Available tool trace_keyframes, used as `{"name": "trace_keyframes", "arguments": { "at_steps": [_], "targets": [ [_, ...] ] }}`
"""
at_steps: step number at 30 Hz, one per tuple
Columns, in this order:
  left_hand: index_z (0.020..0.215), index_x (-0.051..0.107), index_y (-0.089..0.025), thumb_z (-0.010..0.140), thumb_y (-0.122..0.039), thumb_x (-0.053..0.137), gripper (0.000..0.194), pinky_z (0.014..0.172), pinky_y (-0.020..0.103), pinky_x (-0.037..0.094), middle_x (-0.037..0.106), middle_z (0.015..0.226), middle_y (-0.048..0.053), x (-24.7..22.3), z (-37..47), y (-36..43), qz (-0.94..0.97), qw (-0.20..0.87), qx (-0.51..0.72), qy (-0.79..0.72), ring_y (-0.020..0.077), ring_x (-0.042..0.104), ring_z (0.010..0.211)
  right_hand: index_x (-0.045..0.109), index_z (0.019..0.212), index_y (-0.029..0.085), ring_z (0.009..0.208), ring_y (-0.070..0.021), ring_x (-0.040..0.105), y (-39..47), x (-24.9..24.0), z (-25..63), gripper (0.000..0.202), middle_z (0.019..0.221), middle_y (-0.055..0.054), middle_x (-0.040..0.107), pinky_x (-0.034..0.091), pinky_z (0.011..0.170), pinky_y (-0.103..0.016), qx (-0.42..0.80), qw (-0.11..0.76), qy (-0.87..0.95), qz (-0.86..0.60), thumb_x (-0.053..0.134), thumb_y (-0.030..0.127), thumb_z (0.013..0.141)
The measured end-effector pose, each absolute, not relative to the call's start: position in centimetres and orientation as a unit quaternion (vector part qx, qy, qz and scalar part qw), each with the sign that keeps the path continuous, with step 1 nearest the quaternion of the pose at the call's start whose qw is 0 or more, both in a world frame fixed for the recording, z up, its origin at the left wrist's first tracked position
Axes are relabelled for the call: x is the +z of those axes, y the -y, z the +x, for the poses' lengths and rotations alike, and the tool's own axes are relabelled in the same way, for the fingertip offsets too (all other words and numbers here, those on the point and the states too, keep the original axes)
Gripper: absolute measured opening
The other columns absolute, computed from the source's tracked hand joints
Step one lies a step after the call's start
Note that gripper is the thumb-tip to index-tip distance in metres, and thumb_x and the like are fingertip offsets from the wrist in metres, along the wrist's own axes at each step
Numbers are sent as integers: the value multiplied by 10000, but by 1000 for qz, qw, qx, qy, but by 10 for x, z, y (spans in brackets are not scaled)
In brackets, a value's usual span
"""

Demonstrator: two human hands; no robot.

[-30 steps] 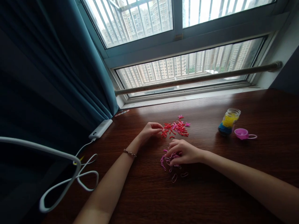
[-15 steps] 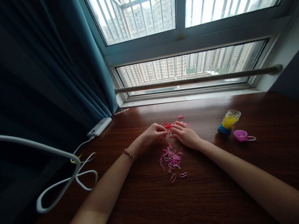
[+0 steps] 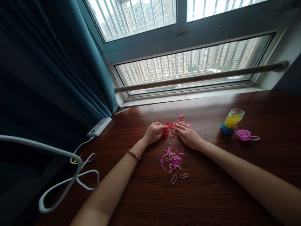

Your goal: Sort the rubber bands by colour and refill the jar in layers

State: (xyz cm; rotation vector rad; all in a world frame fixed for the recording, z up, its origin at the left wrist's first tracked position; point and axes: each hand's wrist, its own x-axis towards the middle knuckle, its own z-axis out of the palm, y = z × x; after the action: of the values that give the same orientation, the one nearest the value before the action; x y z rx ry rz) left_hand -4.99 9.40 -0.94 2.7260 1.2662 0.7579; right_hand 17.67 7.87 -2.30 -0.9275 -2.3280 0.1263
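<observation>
Small red rubber bands lie in a loose heap between my two hands, mixed with some pink ones at the right. My left hand, with a braided bracelet on its wrist, is at the heap's left edge. Its fingers are curled together against the red bands; what is in them, if anything, is hidden. Over the heap's right side lies my right hand, palm down, fingers stretched out and touching the bands. Nearer to me is a separate pile of pink rubber bands, with two loose ones below it.
A glass jar with yellow and blue contents stands at the right, beside a pink funnel-like cup with a loop handle. At the left are a white power bank, its white cable and a blue curtain. A barred window is behind.
My left hand has moved slightly up, its fingers now curled at the heap's left edge and uncovering more red bands. My right hand has shifted slightly right. The view has tilted a little.
</observation>
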Motion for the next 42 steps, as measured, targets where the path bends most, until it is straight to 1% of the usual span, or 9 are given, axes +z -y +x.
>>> {"name": "trace_keyframes", "arguments": {
  "at_steps": [5,10,17,21,28,31,38,40,42],
  "targets": [
    [961,657,-226,775,-104,492,278,838,346,397,654,980,35,-14,-53,-99,888,33,243,-389,183,525,886,543,1145,180,1085,-195,494,-79,-19,181,326,1167,-92,543,403,944,-358,128,427,831,-332,387,146,861],
    [952,657,-201,767,-71,475,290,831,338,425,648,958,52,-14,-53,-99,875,61,291,-383,176,528,877,629,992,173,988,-189,556,-83,-17,186,247,1045,-80,610,444,888,-323,190,504,766,-351,442,149,833],
    [790,636,-164,751,-200,578,79,772,291,462,640,828,52,-11,-53,-99,806,115,375,-445,163,569,802,635,957,183,874,-204,620,-88,-24,189,207,989,-74,633,510,776,-328,291,542,693,-376,507,216,798],
    [814,634,-158,751,-274,587,140,739,272,479,659,815,45,-15,-54,-101,755,157,414,-484,153,603,756,614,966,172,726,-192,660,-88,-26,189,225,995,-83,627,547,636,-293,383,546,652,-362,499,268,797],
    [786,673,-136,703,-324,631,210,687,271,495,684,781,61,-13,-46,-98,715,231,440,-492,168,624,720,622,877,152,657,-196,648,-85,-21,190,222,723,-58,660,520,572,-269,391,541,623,-409,598,323,738],
    [783,675,-118,693,-314,644,217,664,257,489,681,777,69,0,-35,-87,731,308,408,-452,161,616,713,610,782,157,631,-184,630,-88,-23,192,205,685,-46,645,495,547,-255,372,548,613,-431,635,344,704],
    [816,684,-100,685,-281,658,225,588,214,463,677,745,69,31,-15,-58,774,534,118,-320,138,606,652,585,771,160,638,-168,606,-90,-21,193,288,724,-45,639,490,556,-262,391,569,583,-429,659,417,664],
    [812,682,-90,707,-303,639,242,515,196,435,665,674,58,28,-15,-60,779,524,101,-329,112,574,557,598,789,155,671,-172,608,-89,-19,193,286,759,-56,646,494,595,-274,396,570,588,-416,654,411,672],
    [809,679,-86,749,-331,592,267,465,188,400,639,603,39,21,-17,-65,800,448,152,-368,86,519,477,618,794,150,682,-171,604,-86,-16,191,273,781,-64,651,488,615,-278,390,566,600,-410,640,401,691]
  ]
}}
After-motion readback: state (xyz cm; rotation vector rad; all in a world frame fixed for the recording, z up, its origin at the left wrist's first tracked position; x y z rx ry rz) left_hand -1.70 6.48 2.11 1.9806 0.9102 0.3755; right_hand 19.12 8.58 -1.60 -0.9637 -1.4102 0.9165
